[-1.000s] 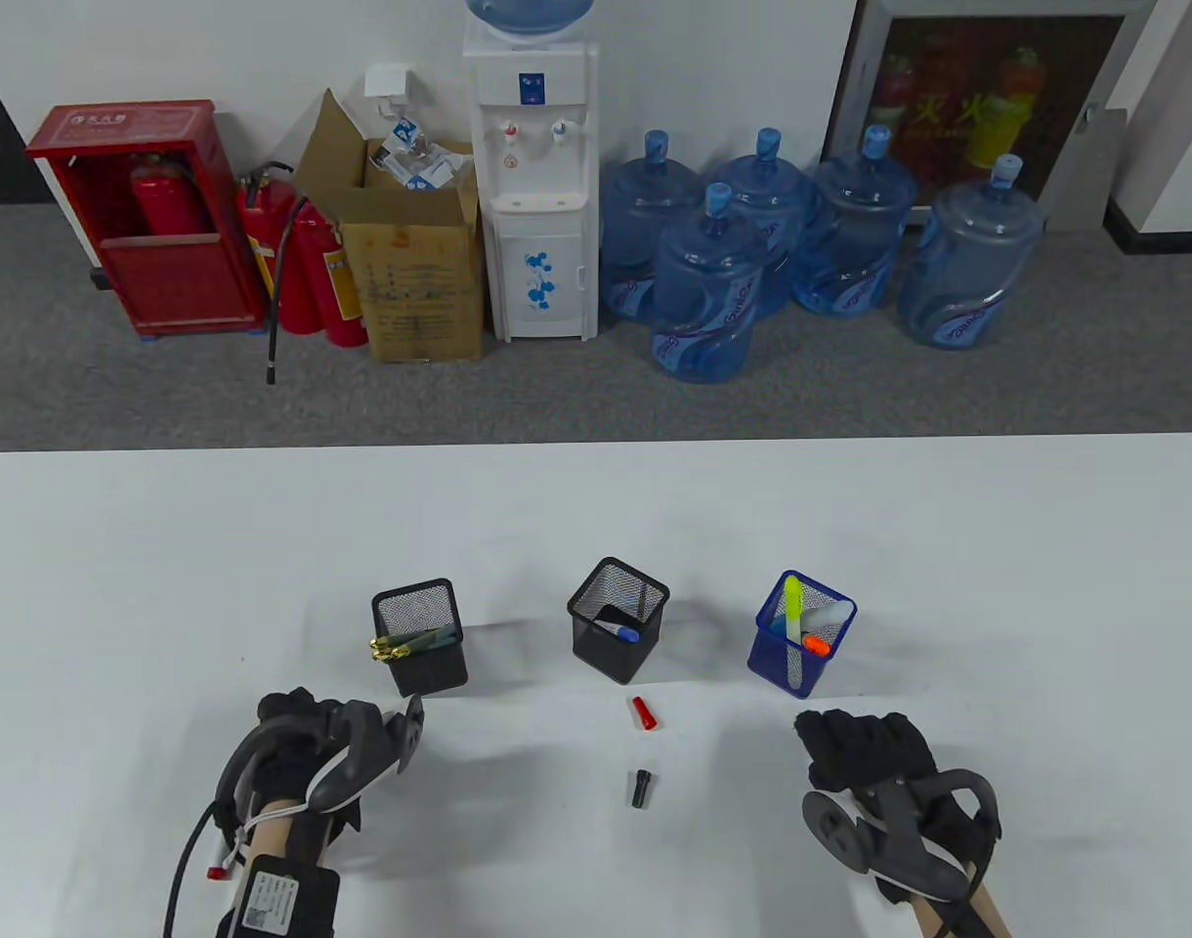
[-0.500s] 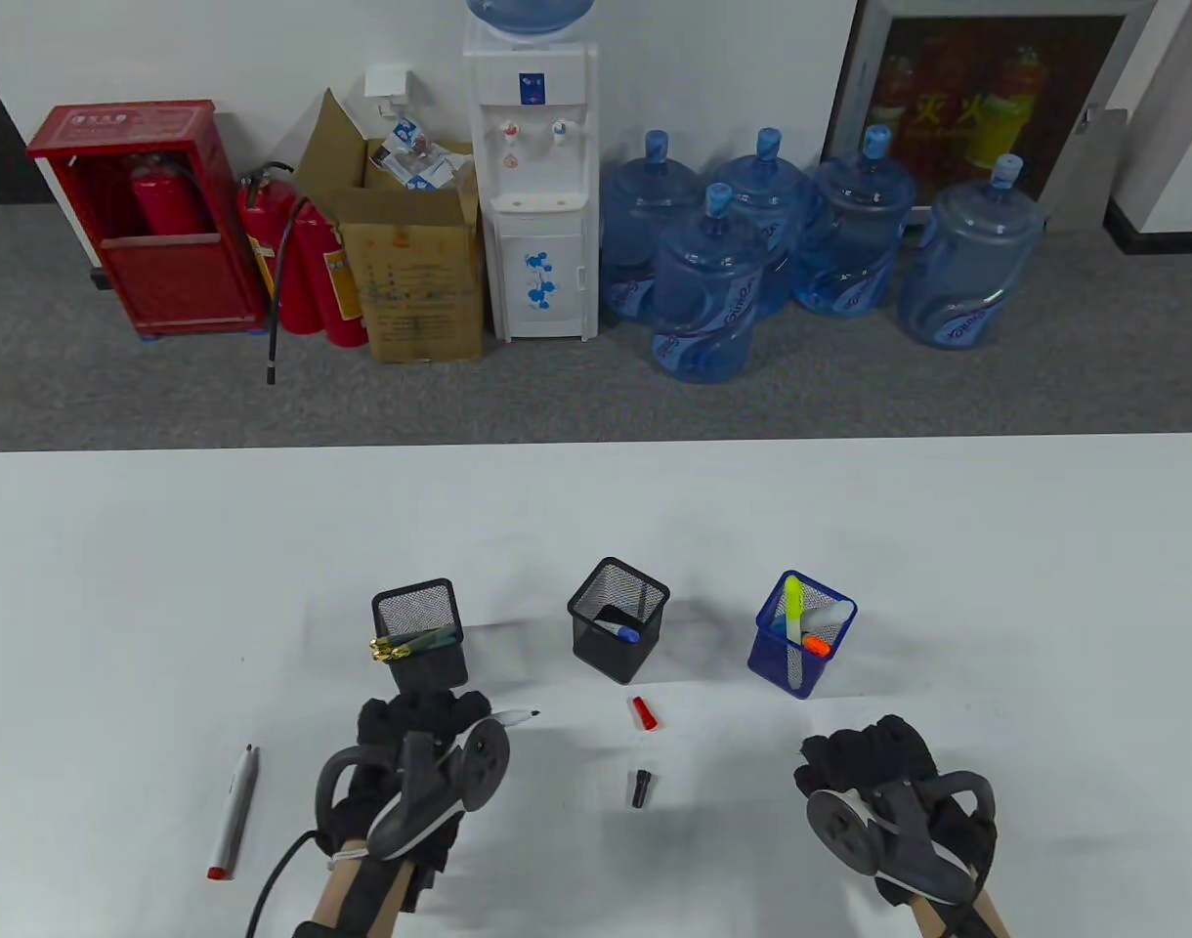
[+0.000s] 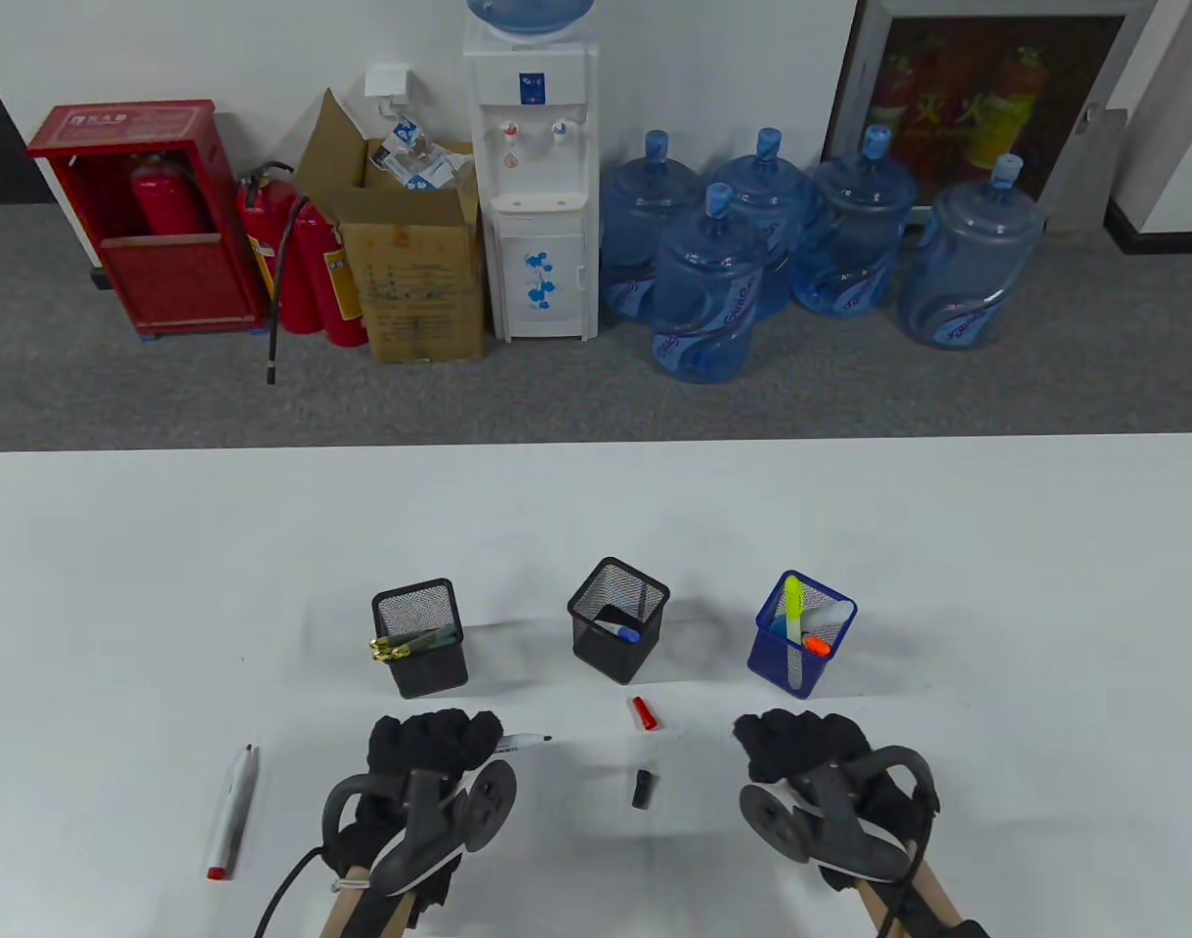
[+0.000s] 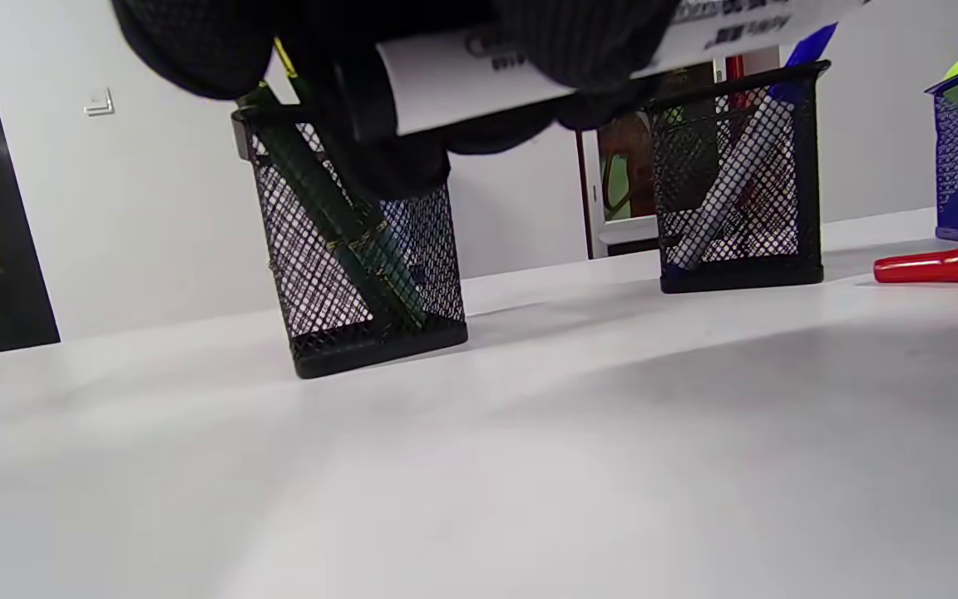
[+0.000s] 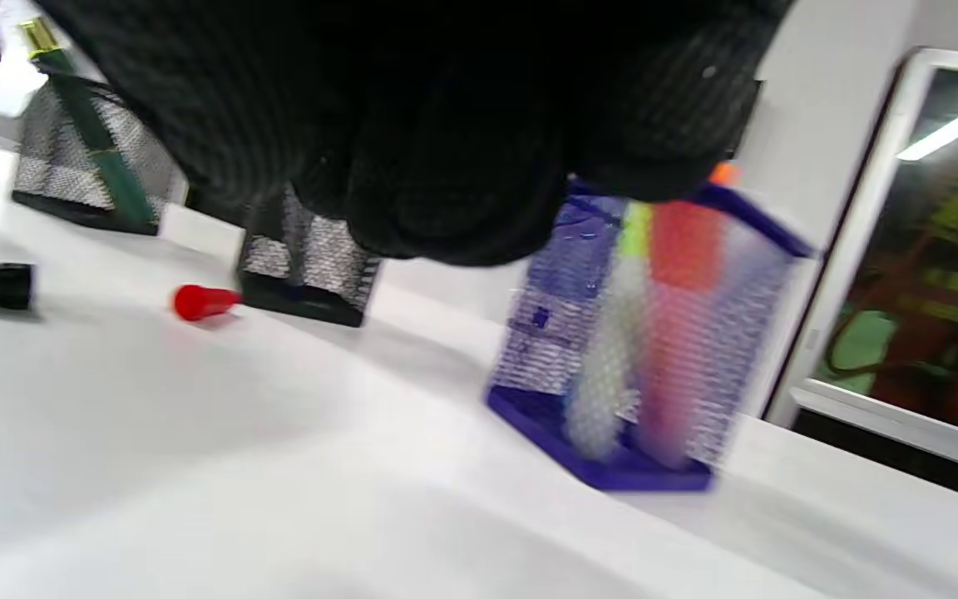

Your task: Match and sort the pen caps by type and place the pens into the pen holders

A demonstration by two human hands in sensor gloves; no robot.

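Note:
My left hand (image 3: 438, 740) grips a white marker (image 3: 520, 743) whose bare black tip points right. The marker's barrel (image 4: 479, 76) lies across the curled gloved fingers (image 4: 579, 37) in the left wrist view. A black cap (image 3: 643, 788) lies on the table between both hands, with a red cap (image 3: 643, 713) just beyond it. My right hand (image 3: 796, 745) hovers right of the caps, fingers loosely curled and holding nothing. A white pen with a red end (image 3: 231, 813) lies at the left.
Three mesh holders stand in a row: a left black holder (image 3: 418, 640) with green pens, a middle black holder (image 3: 617, 619) with a blue-capped pen, and a blue holder (image 3: 801, 635) with highlighters. The white table (image 3: 596, 528) stretches beyond them.
My left hand lifted the marker from the left and carried it right, uncovering the red-ended pen. My right hand has moved left toward the caps.

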